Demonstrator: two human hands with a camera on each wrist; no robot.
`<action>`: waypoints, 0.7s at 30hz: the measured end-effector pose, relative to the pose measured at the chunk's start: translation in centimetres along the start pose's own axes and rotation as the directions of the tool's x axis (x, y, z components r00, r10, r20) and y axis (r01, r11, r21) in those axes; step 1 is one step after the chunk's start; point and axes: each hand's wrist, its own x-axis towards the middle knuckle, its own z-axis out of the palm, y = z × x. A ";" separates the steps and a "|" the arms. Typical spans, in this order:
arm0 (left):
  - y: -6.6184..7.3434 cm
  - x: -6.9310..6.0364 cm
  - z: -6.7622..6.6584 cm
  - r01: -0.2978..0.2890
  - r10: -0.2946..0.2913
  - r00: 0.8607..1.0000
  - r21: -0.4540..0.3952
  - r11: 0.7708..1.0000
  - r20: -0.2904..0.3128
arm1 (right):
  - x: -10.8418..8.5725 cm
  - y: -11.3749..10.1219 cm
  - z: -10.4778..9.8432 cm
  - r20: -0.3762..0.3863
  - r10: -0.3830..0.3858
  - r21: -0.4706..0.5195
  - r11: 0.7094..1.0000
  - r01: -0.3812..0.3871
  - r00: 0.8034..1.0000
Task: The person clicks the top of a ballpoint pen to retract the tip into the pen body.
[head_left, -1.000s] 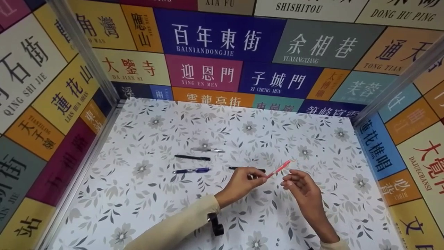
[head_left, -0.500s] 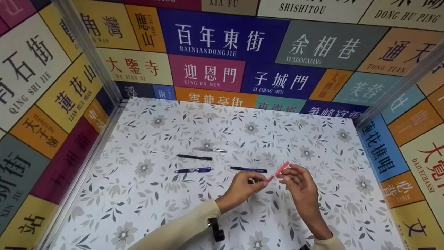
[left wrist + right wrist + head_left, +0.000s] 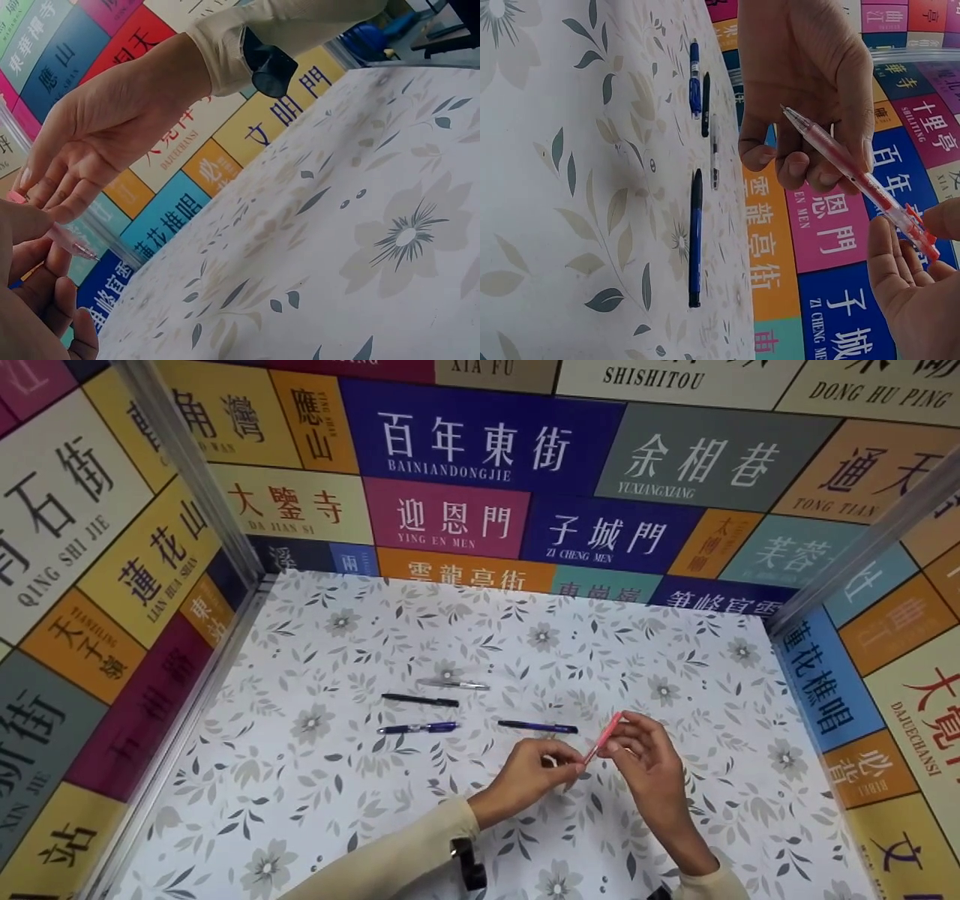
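Observation:
A red ballpoint pen [image 3: 604,734] is held slanted above the table, between my two hands. In the right wrist view the same pen [image 3: 838,156] shows a clear and red barrel, a bare metal tip and a red clip end. My left hand [image 3: 532,776] pinches the barrel toward the tip with thumb and fingers. At the clip end, my right hand [image 3: 649,761] holds the pen between thumb and fingertips. The left wrist view shows the left hand [image 3: 34,277] close up, hiding part of the pen, with the right hand [image 3: 112,135] beyond.
On the floral-covered table [image 3: 375,810] lie a dark blue pen [image 3: 538,727], a blue pen [image 3: 418,727], a black pen [image 3: 420,700] and a clear pen [image 3: 459,685]. Walls with coloured lettered panels [image 3: 480,435] enclose the back and both sides.
My right hand has moved left to the red pen's clip end and now holds it. The left hand has shifted slightly right and down, uncovering the dark blue pen; the red pen stands steeper.

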 end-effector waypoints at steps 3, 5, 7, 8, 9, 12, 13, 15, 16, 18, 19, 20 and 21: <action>0.1 -0.2 0.1 0.008 -0.008 1.000 0.016 1.000 0.004 | 0.1 0.0 0.1 0.017 -0.007 -0.012 1.000 0.007 1.000; 0.2 -0.3 0.1 0.018 -0.019 1.000 0.022 1.000 0.010 | 0.1 0.1 0.0 0.029 -0.011 -0.021 1.000 0.012 1.000; 0.3 -0.4 0.1 0.028 -0.028 0.999 0.025 0.999 0.016 | 0.1 0.1 0.0 0.043 -0.014 -0.030 0.999 0.015 0.999; 0.3 -0.5 0.1 0.030 -0.031 0.999 0.028 0.999 0.020 | 0.1 0.1 0.0 0.051 -0.016 -0.032 0.999 0.017 0.999; 0.4 -0.5 0.1 0.031 -0.031 0.999 0.030 0.999 0.023 | 0.1 0.1 -0.1 0.062 -0.020 -0.035 0.999 0.023 0.998; 0.5 -0.7 0.2 0.023 -0.024 0.999 0.034 0.999 0.026 | 0.2 0.1 -0.1 0.094 -0.050 -0.023 0.998 0.052 0.994; 0.5 -0.7 0.2 0.020 -0.021 0.999 0.036 0.999 0.028 | 0.3 0.1 -0.1 0.107 -0.062 -0.016 0.998 0.064 0.992; 0.5 -0.8 0.2 0.011 -0.012 0.999 0.034 0.999 0.030 | 0.4 0.0 -0.1 0.130 -0.095 -0.002 0.995 0.096 0.987; 0.5 -0.8 0.2 0.008 -0.009 0.999 0.032 0.999 0.032 | 0.4 -0.1 -0.1 0.138 -0.109 0.007 0.994 0.109 0.984; 0.6 -0.9 0.2 0.008 -0.009 0.999 0.023 1.000 0.039 | 0.4 -0.1 -0.1 0.153 -0.131 0.011 0.991 0.131 0.980; 0.6 -1.0 0.2 0.011 -0.012 0.999 0.018 1.000 0.040 | 0.4 -0.2 -0.1 0.155 -0.132 -0.001 0.991 0.133 0.979; 0.7 -1.0 0.2 0.013 -0.014 0.999 0.016 1.000 0.039 | 0.4 -0.2 -0.2 0.159 -0.132 -0.010 0.991 0.135 0.978; 0.7 -1.1 0.3 0.019 -0.019 0.999 0.011 1.000 0.039 | 0.4 -0.3 -0.2 0.164 -0.126 -0.020 0.991 0.131 0.978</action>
